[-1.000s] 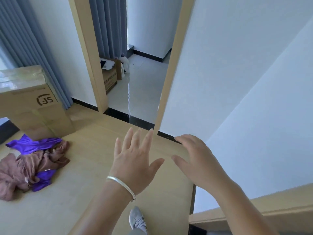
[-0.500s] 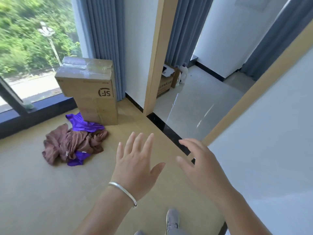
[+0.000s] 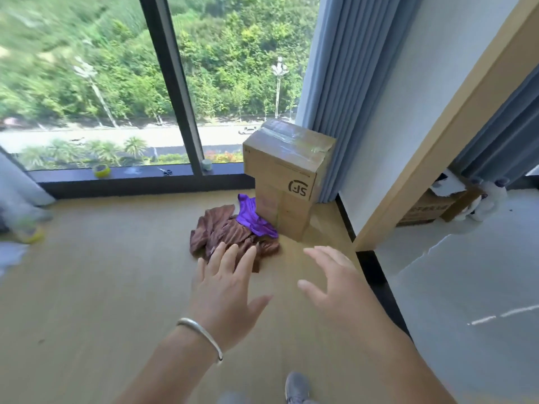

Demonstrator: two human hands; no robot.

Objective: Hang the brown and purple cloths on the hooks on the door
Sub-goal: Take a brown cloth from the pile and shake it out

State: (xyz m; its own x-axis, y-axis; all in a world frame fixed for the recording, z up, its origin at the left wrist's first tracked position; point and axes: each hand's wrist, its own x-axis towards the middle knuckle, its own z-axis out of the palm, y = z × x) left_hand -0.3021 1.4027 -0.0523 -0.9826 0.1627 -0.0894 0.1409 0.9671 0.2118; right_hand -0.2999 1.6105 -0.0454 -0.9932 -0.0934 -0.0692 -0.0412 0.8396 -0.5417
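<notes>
A crumpled brown cloth [image 3: 224,234] lies on the wooden floor, with a purple cloth [image 3: 250,218] partly over and behind it, against a stack of cardboard boxes. My left hand [image 3: 230,290], with a silver bangle on the wrist, is stretched forward with fingers spread, its fingertips overlapping the near edge of the brown cloth in the view; contact is not clear. My right hand [image 3: 335,287] is open too, held to the right of the pile and empty. The door and its hooks are out of view.
Stacked cardboard boxes [image 3: 287,176] stand by blue curtains [image 3: 335,83] and a big window. A wooden door frame [image 3: 431,135] leads right to a tiled room with another box [image 3: 431,208]. Tape rolls and scissors sit on the sill. My grey shoe [image 3: 297,387] shows below.
My view has swung left from the white wall and doorway to the window and the cloth pile. The pile now sits right ahead of my hands, which stay open and spread.
</notes>
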